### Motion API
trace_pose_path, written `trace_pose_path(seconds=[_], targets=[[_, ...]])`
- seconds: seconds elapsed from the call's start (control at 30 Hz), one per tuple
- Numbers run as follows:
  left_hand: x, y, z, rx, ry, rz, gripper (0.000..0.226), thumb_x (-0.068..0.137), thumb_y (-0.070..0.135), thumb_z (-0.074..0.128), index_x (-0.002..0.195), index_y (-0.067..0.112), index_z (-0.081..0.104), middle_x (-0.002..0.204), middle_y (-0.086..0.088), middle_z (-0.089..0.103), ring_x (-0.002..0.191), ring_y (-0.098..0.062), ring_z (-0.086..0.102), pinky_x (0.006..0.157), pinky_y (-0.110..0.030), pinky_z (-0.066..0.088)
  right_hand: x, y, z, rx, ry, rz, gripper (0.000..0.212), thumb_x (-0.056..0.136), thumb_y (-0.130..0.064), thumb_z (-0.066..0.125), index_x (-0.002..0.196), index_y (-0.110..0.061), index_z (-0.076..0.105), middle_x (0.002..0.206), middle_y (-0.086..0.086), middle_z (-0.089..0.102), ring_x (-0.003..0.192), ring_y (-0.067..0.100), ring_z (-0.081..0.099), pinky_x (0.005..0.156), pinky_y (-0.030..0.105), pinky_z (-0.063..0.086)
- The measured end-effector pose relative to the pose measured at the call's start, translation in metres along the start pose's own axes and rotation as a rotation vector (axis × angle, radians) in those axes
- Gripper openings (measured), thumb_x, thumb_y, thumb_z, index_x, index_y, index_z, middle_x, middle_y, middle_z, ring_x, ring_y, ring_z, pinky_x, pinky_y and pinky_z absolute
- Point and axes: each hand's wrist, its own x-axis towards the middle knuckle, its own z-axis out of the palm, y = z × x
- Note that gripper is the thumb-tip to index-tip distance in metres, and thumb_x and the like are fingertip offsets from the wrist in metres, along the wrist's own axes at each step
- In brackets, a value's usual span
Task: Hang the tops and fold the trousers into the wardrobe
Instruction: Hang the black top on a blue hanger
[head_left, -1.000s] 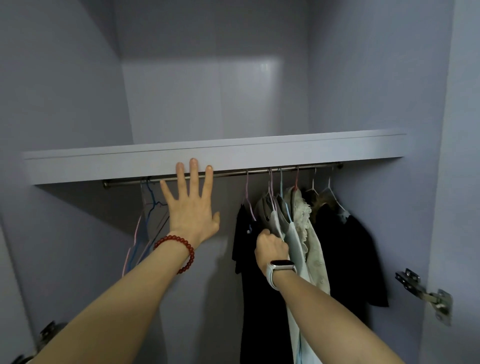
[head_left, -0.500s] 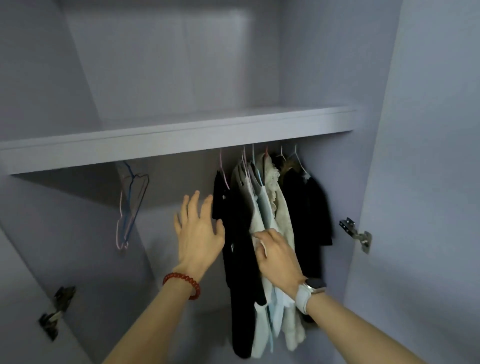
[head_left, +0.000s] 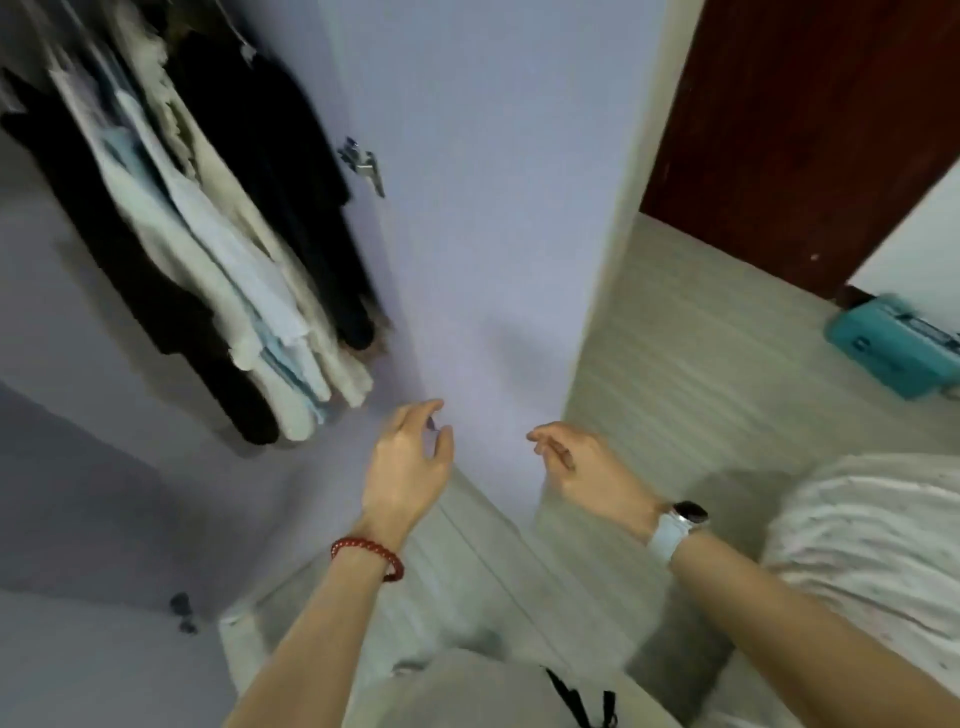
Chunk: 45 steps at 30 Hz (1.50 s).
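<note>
Both hands hung empty in front of the wardrobe, fingers loosely curled and holding nothing. The left hand (head_left: 408, 462), with a red bead bracelet (head_left: 368, 555) at its wrist, was level with the lower hems of the hanging tops (head_left: 208, 223); the right hand (head_left: 582, 462), with a white-strapped watch (head_left: 675, 525) behind it, sat near the open wardrobe door (head_left: 493, 208). The tops, dark and pale together, hung in a tight bunch up and to the left of both hands, their long axis running down from the rail out of view toward the wardrobe floor (head_left: 104, 519). The left hand was plainly the nearer to them, though apart from the cloth. No trousers or loose garment to hang could be made out with certainty; a pale speckled fabric (head_left: 857, 545) lay at the lower right, nearer the right hand, and it may have been the next item, so a turn to the right seemed likely. A teal box (head_left: 893, 343) sat on the floor beyond.
</note>
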Motion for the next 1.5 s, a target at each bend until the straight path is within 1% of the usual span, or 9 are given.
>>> trace_pose_path(seconds=[0.3, 0.6, 0.7, 0.77, 0.93, 1.07, 1.2, 1.33, 1.5], targets=[[-0.066, 0.189, 0.228, -0.104, -0.642, 0.286, 0.032, 0.093, 0.015, 0.052, 0.124, 0.013, 0.056, 0.122, -0.001, 0.059, 0.113, -0.018, 0.055, 0.089, -0.016, 0.035, -0.218, 0.165, -0.135, 0.024, 0.246, 0.717, 0.03, 0.098, -0.016, 0.041, 0.123, -0.01, 0.057, 0.117, 0.008, 0.064, 0.108, 0.024, 0.059, 0.091, 0.028, 0.042], [-0.123, 0.374, 0.415, -0.044, -1.189, 0.673, 0.034, 0.097, 0.019, 0.045, 0.13, 0.013, 0.051, 0.127, -0.003, 0.054, 0.115, -0.016, 0.051, 0.096, -0.021, 0.037, -0.373, 0.249, -0.203, 0.251, 0.791, 1.259, 0.025, 0.097, -0.012, 0.043, 0.117, -0.008, 0.058, 0.104, 0.009, 0.067, 0.095, 0.019, 0.062, 0.072, 0.014, 0.04], [-0.138, 0.432, 0.482, 0.002, -1.324, 0.818, 0.036, 0.097, 0.019, 0.044, 0.132, 0.014, 0.048, 0.131, -0.003, 0.051, 0.119, -0.016, 0.048, 0.099, -0.023, 0.036, -0.402, 0.288, -0.231, 0.276, 0.954, 1.392, 0.025, 0.097, -0.011, 0.043, 0.116, -0.008, 0.058, 0.1, 0.011, 0.067, 0.088, 0.022, 0.062, 0.075, 0.021, 0.048], [-0.145, 0.47, 0.522, 0.066, -1.375, 0.926, 0.037, 0.097, 0.02, 0.042, 0.134, 0.014, 0.045, 0.135, -0.004, 0.047, 0.122, -0.018, 0.046, 0.1, -0.026, 0.037, -0.414, 0.314, -0.252, 0.279, 1.066, 1.488, 0.025, 0.096, -0.01, 0.043, 0.117, -0.007, 0.058, 0.096, 0.017, 0.068, 0.085, 0.03, 0.063, 0.075, 0.036, 0.051], [-0.17, 0.562, 0.63, 0.267, -1.385, 1.264, 0.045, 0.097, 0.026, 0.042, 0.141, 0.018, 0.035, 0.147, -0.003, 0.033, 0.133, -0.022, 0.033, 0.107, -0.036, 0.033, -0.455, 0.397, -0.312, 0.309, 1.183, 1.749, 0.035, 0.096, -0.009, 0.037, 0.128, -0.006, 0.049, 0.105, 0.015, 0.06, 0.077, 0.021, 0.056, 0.064, 0.028, 0.045], [-0.208, 0.611, 0.724, 0.423, -1.323, 1.549, 0.054, 0.097, 0.034, 0.039, 0.147, 0.022, 0.02, 0.155, -0.003, 0.015, 0.141, -0.024, 0.015, 0.112, -0.043, 0.024, -0.498, 0.468, -0.347, 0.191, 1.12, 1.928, 0.041, 0.096, -0.015, 0.04, 0.136, -0.009, 0.039, 0.132, 0.013, 0.046, 0.117, 0.028, 0.047, 0.093, 0.035, 0.042], [-0.263, 0.629, 0.817, 0.507, -1.268, 1.762, 0.064, 0.095, 0.048, 0.037, 0.148, 0.034, 0.005, 0.158, 0.001, 0.0, 0.144, -0.027, 0.0, 0.113, -0.053, 0.012, -0.551, 0.537, -0.375, 0.002, 0.99, 2.107, 0.051, 0.096, -0.024, 0.04, 0.145, -0.016, 0.023, 0.142, 0.006, 0.034, 0.129, 0.025, 0.034, 0.098, 0.039, 0.037], [-0.292, 0.6, 0.887, 0.594, -1.292, 1.789, 0.071, 0.09, 0.063, 0.029, 0.145, 0.041, -0.01, 0.157, 0.003, -0.012, 0.144, -0.028, -0.009, 0.112, -0.058, 0.003, -0.601, 0.592, -0.395, -0.33, 0.863, 2.15, 0.061, 0.096, -0.025, 0.042, 0.148, -0.015, 0.012, 0.152, 0.004, 0.02, 0.139, 0.023, 0.02, 0.104, 0.041, 0.032], [-0.297, 0.569, 0.942, 0.6, -1.251, 1.765, 0.072, 0.088, 0.069, 0.016, 0.141, 0.04, -0.023, 0.157, 0.003, -0.014, 0.144, -0.027, -0.008, 0.113, -0.057, 0.005, -0.657, 0.644, -0.42, -0.419, 0.762, 2.221, 0.08, 0.093, -0.025, 0.051, 0.149, -0.019, -0.006, 0.158, 0.005, 0.002, 0.145, 0.027, 0.0, 0.112, 0.055, 0.014]])
